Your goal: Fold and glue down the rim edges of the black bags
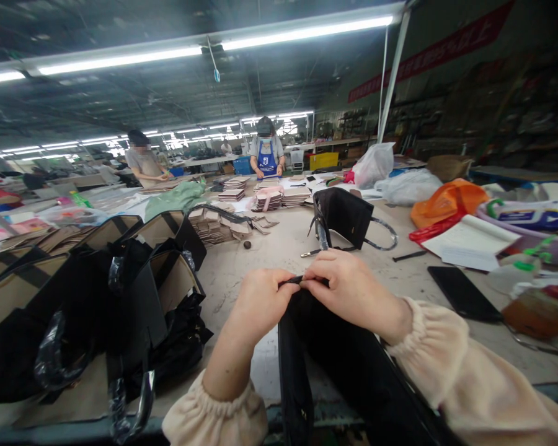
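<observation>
Near the table's front edge, a black bag [348,365] lies between my forearms, partly covered by my right arm. My left hand [260,300] pinches the bag's upper edge between thumb and fingers. Right beside it, my right hand [346,282] grips the same black edge, the fingertips of both hands almost touching. Beyond them stands another black handbag [346,217] with a plastic-wrapped handle. At my left are several black bags [153,297] with tan linings, their handles wrapped in clear plastic.
Stacked brown pieces [214,226] lie behind the bags at left. On the right are a black phone [465,293], an open notebook [477,241], a glue-like bottle [516,272] and a purple basin [530,226]. Two people [266,155] work across the table.
</observation>
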{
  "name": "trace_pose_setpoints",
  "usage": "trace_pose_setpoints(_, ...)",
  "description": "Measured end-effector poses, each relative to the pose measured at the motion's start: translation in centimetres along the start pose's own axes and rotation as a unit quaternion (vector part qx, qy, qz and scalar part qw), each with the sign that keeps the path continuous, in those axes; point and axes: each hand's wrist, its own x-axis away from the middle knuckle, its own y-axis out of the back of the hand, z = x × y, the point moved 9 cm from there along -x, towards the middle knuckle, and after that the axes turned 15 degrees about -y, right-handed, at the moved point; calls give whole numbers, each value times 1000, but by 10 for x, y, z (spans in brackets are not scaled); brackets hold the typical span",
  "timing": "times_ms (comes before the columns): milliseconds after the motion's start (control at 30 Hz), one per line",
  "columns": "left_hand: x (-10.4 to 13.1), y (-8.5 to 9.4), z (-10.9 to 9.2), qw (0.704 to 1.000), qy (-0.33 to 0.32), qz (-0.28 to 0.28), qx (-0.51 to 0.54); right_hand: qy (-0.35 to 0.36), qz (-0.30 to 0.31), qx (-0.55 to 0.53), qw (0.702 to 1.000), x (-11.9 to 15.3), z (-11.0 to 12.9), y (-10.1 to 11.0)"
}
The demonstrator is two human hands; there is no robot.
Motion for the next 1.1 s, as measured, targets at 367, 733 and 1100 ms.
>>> trace_pose_setpoints(367, 1, -1, 4, 1000, -2, -10, 12, -41, 2, -65, 997, 0, -17, 6)
trace_pose_setpoints(733, 1, 0, 6, 999, 31, 0, -31, -154, 88, -303, 936, 18, -60, -10)
trace_pose_setpoints(1100, -1, -5, 9, 998, 57, 15, -6, -164, 51, -293, 941, 10, -71, -13)
